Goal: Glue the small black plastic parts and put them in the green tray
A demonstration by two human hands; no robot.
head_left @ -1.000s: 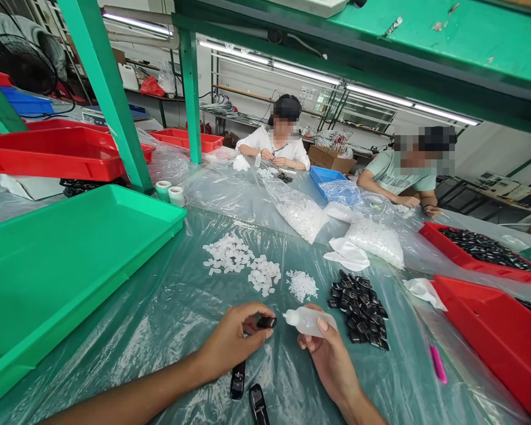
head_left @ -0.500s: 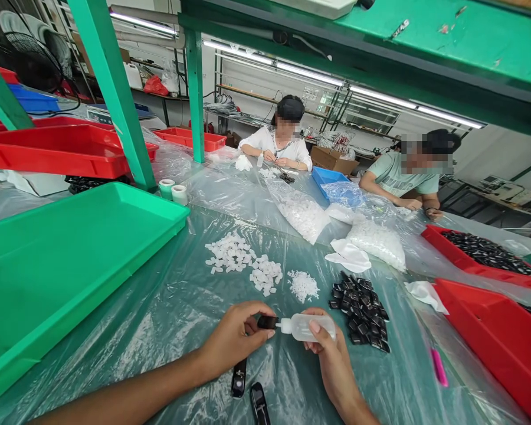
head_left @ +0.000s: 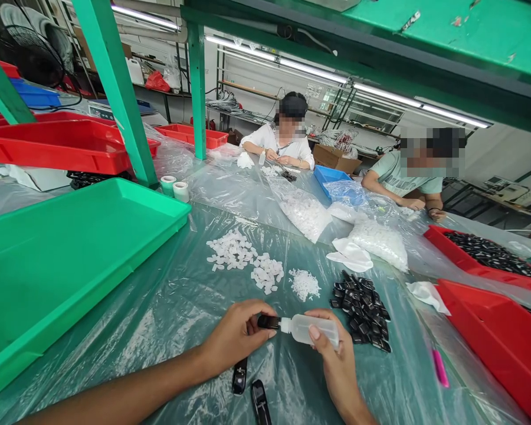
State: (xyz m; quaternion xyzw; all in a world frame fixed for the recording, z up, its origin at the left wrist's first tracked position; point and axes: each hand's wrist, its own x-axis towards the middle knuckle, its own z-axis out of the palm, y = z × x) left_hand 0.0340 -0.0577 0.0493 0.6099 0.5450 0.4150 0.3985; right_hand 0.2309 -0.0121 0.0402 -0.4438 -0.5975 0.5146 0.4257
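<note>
My left hand [head_left: 234, 336] pinches a small black part [head_left: 268, 321] between thumb and fingertips. My right hand [head_left: 336, 360] grips a small clear squeeze bottle [head_left: 312, 329] lying sideways, its white nozzle touching the black part's end. Two black pieces [head_left: 248, 389] lie on the plastic sheet just below my hands. A heap of small black parts [head_left: 359, 306] sits right of the bottle. Three piles of small white parts [head_left: 261, 265] lie beyond my hands.
A large green tray [head_left: 71, 248] fills the left. Red trays [head_left: 491, 336] stand at the right, one holding black parts. Bags of white parts [head_left: 376, 239], tape rolls [head_left: 174, 188] and a pink pen [head_left: 439, 367] lie on the sheet. Two people work at the far side.
The bottle's nozzle moved left until it met the black part in my left hand; a second ago they were apart. The view shifted slightly.
</note>
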